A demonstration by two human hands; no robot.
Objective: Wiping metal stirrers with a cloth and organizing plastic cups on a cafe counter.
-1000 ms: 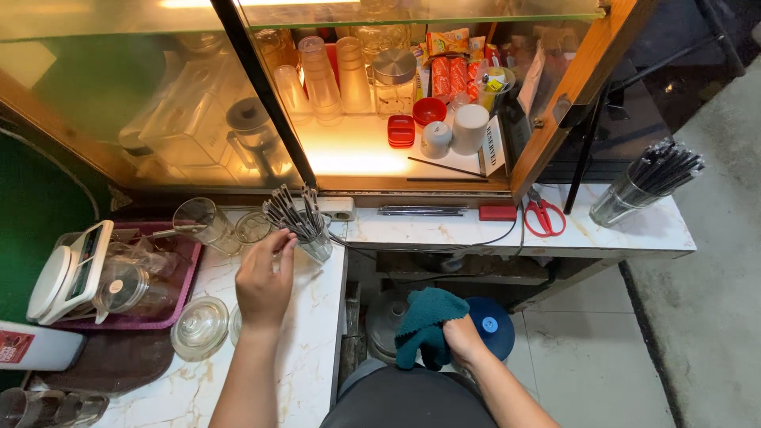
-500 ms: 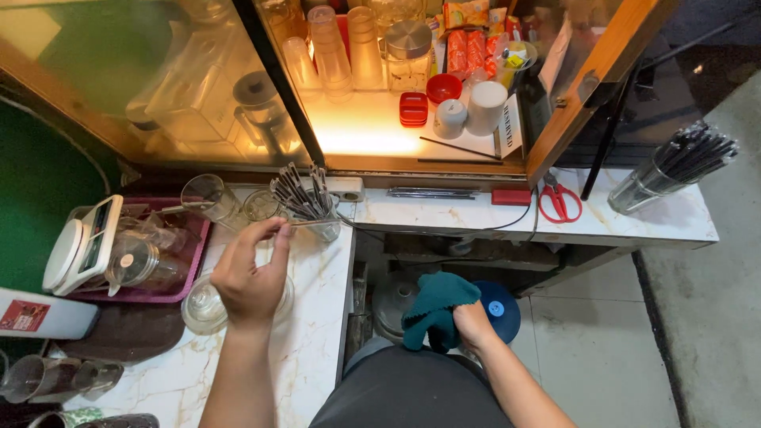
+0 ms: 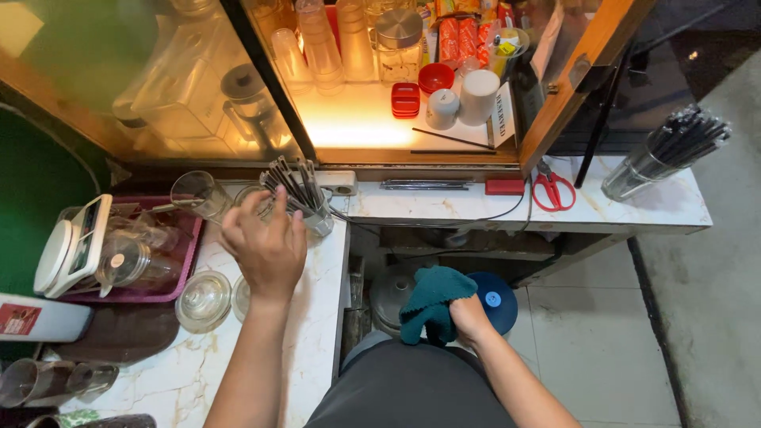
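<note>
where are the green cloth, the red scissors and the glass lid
green cloth (image 3: pixel 432 301), head view, middle of the cloth held in the right hand
red scissors (image 3: pixel 552 190), head view, on the handles
glass lid (image 3: pixel 204 299), head view, centre of the dome

On the marble counter (image 3: pixel 190 372) we see a pink tray (image 3: pixel 170 285) bearing a white kitchen scale (image 3: pixel 67 250) and glass jars, with two upturned glass lids (image 3: pixel 204 299) just beside it. Behind — in the lit cabinet (image 3: pixel 372 119) — we find stacked plastic cups (image 3: pixel 317 40), a red bowl (image 3: pixel 436 77) and two white cups (image 3: pixel 464 99). On the white shelf (image 3: pixel 634 210) lie red-handled scissors (image 3: pixel 552 189); near its right end stands a holder of dark straws (image 3: pixel 670 150). A blue lid (image 3: pixel 495 301) sits below.
</note>
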